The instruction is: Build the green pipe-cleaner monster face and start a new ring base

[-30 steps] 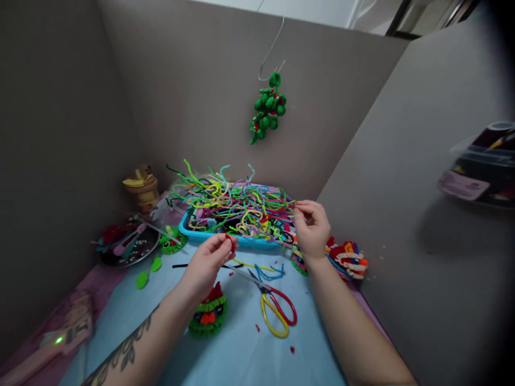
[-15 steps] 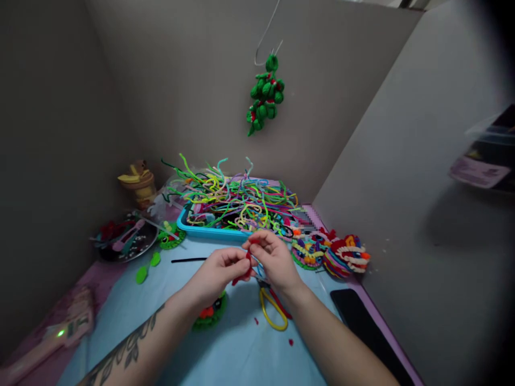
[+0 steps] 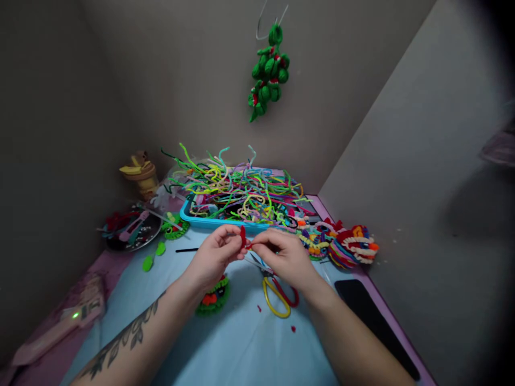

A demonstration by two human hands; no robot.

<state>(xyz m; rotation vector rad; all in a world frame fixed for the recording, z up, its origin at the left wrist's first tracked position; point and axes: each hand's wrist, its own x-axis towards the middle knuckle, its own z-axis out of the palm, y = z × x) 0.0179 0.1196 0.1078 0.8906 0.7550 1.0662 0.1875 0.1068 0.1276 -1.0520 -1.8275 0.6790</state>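
Underneath, counter (image 3: 257,348): blue-covered.
Tray (image 3: 213,221): far, heaped with fuzzy stems (image 3: 241,187).
Left hand (image 3: 216,253): fingers (image 3: 232,246) pinched on a red piece (image 3: 243,236).
Right hand (image 3: 286,257): fingers bunched at its right; hold unclear.
Scissors (image 3: 266,274): lying nearer, slightly right.
Red piece: between the hands, before the far tray.

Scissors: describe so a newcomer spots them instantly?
From the blue tray, come nearer over the light blue cloth. The scissors lie just below the right hand in view. One yellow and one red handle loop set them apart from the green figure nearby.
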